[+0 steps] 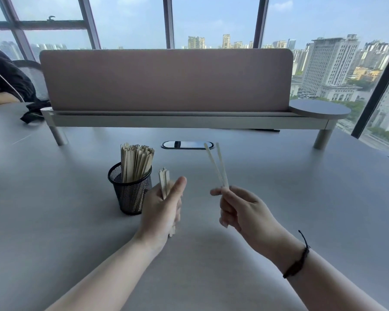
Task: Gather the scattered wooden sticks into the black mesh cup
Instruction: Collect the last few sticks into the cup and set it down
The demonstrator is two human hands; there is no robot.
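The black mesh cup (130,194) stands upright on the grey table (279,198), left of centre, with a thick bunch of wooden sticks (135,162) standing in it. Just right of the cup, my left hand (163,211) is closed around a small bundle of sticks (164,181), whose tips poke out above and below the fist. My right hand (238,209) is raised above the table and pinches two sticks (218,167) that fan upward in a narrow V. No loose sticks show on the table.
A pink-grey desk divider (166,79) on a raised shelf crosses the back of the table. An oval cable port (186,145) sits behind the hands. Another person's dark sleeve and arm (2,84) rest at the far left. Windows lie beyond.
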